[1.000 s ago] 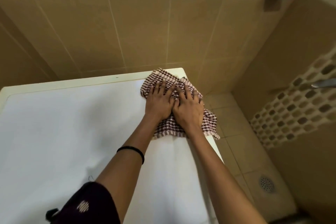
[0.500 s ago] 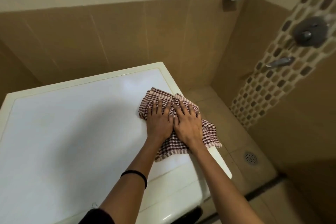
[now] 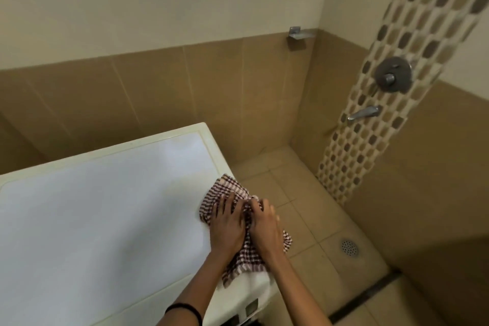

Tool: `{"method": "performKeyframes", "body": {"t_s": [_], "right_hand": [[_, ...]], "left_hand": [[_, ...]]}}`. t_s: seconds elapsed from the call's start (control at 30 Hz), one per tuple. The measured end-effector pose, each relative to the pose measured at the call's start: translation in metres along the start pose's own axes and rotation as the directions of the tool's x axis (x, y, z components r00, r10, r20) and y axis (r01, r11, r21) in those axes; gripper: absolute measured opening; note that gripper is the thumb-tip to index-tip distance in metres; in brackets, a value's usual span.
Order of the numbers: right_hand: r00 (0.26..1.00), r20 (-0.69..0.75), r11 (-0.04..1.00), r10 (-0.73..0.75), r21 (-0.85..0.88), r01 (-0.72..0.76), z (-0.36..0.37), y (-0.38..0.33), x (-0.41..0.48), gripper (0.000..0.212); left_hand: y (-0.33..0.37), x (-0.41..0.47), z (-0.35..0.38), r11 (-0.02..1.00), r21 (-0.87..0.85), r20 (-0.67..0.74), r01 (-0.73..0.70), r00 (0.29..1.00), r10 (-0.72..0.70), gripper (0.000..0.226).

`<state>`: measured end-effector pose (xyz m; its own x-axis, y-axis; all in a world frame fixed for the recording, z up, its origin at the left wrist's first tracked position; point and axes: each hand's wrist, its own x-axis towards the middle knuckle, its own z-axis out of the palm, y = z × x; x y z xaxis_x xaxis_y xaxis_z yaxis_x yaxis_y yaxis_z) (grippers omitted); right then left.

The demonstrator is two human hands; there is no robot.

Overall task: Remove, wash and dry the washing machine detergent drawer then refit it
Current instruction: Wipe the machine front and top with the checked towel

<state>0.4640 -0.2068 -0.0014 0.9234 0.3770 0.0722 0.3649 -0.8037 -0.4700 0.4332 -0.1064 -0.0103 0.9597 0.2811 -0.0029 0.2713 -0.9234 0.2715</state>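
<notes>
L grip (image 3: 228,229) lies flat on the checked cloth (image 3: 226,188), R grip (image 3: 265,230) curled into it, on washer top (image 3: 105,219); we'd press evenly, clear of right edge

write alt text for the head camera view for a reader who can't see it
A person's left hand presses flat and the right hand curls its fingers into a brown-and-white checked cloth at the right edge of a white washing machine top. Around it are tan wall tiles, a floor drain and a metal shower valve.
</notes>
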Motion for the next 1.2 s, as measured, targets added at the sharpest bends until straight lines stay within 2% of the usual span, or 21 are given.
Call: {"method": "performKeyframes", "body": {"t_s": [0.1,0.17,0.23,0.3,0.37,0.47,0.53,0.57,0.63,0.7,0.8,0.87,0.93,1.0,1.03,1.07,1.13,1.2], "right_hand": [[0.999,0.031,1.000,-0.009,-0.015,0.009,-0.019,0.041,0.010,0.027],[0.998,0.064,0.999,0.008,0.037,-0.010,-0.035,0.069,0.022,0.027],[0.996,0.089,0.982,0.005,0.190,-0.022,-0.064,0.088,0.038,0.029],[0.998,0.060,0.915,-0.018,0.404,-0.008,-0.107,0.099,0.053,0.040],[0.997,0.061,0.858,-0.048,0.514,0.010,-0.156,0.103,0.069,0.052],[0.984,0.149,0.929,-0.098,0.368,0.037,-0.228,0.101,0.087,0.066],[0.984,0.155,0.933,-0.088,0.359,0.026,-0.267,0.098,0.094,0.060],[0.985,0.152,0.879,-0.085,0.477,0.003,-0.284,0.095,0.095,0.051],[0.985,0.129,0.659,-0.117,0.752,-0.021,-0.317,0.085,0.094,0.030],[0.981,0.094,0.505,-0.170,0.863,0.005,-0.343,0.073,0.097,0.034],[0.974,0.113,0.535,-0.196,0.845,0.010,-0.376,0.056,0.098,0.036],[0.972,0.154,0.604,-0.176,0.797,-0.017,-0.395,0.048,0.096,0.041],[0.968,0.185,0.729,-0.171,0.684,-0.002,-0.410,0.039,0.090,0.050],[0.976,0.151,0.846,-0.156,0.531,0.053,-0.420,0.034,0.090,0.057],[0.983,0.115,0.870,-0.144,0.488,0.070,-0.426,0.032,0.091,0.061],[0.987,0.088,0.871,-0.135,0.486,0.076,-0.431,0.030,0.092,0.064],[0.991,0.046,0.835,-0.127,0.544,0.082,-0.439,0.025,0.090,0.063],[0.993,0.022,0.721,-0.120,0.690,0.071,-0.444,0.014,0.086,0.049]], "left_hand": [[0.035,0.014,-0.001,0.995,-0.043,0.068,-0.090,0.993,0.093,0.052],[0.057,0.031,-0.010,0.984,-0.108,0.170,-0.140,0.973,0.157,0.042],[0.076,0.059,-0.027,0.954,-0.273,0.234,-0.120,0.954,0.187,0.031],[0.098,0.082,-0.062,0.911,-0.395,0.260,-0.122,0.936,0.238,0.030],[0.117,0.096,-0.105,0.847,-0.491,0.196,-0.205,0.921,0.336,0.030],[0.149,0.105,-0.175,0.784,-0.509,0.035,-0.357,0.901,0.433,0.015],[0.167,0.112,-0.212,0.771,-0.481,-0.049,-0.416,0.892,0.450,0.018],[0.175,0.115,-0.228,0.787,-0.445,-0.098,-0.427,0.897,0.431,0.019],[0.188,0.119,-0.256,0.812,-0.422,-0.190,-0.402,0.916,0.354,0.020],[0.194,0.118,-0.276,0.782,-0.501,-0.210,-0.370,0.929,0.305,0.021],[0.192,0.113,-0.297,0.692,-0.625,-0.135,-0.360,0.924,0.358,0.021],[0.185,0.109,-0.307,0.686,-0.665,-0.053,-0.294,0.935,0.350,0.021],[0.176,0.106,-0.313,0.752,-0.617,0.075,-0.232,0.934,0.350,0.022],[0.165,0.104,-0.320,0.856,-0.480,0.168,-0.194,0.937,0.306,0.052],[0.159,0.101,-0.325,0.875,-0.455,0.201,-0.166,0.938,0.282,0.066],[0.153,0.098,-0.329,0.870,-0.478,0.233,-0.122,0.937,0.259,0.070],[0.140,0.092,-0.339,0.810,-0.586,0.330,0.008,0.916,0.229,0.060],[0.132,0.083,-0.350,0.733,-0.664,0.441,0.147,0.869,0.224,0.041]]}}
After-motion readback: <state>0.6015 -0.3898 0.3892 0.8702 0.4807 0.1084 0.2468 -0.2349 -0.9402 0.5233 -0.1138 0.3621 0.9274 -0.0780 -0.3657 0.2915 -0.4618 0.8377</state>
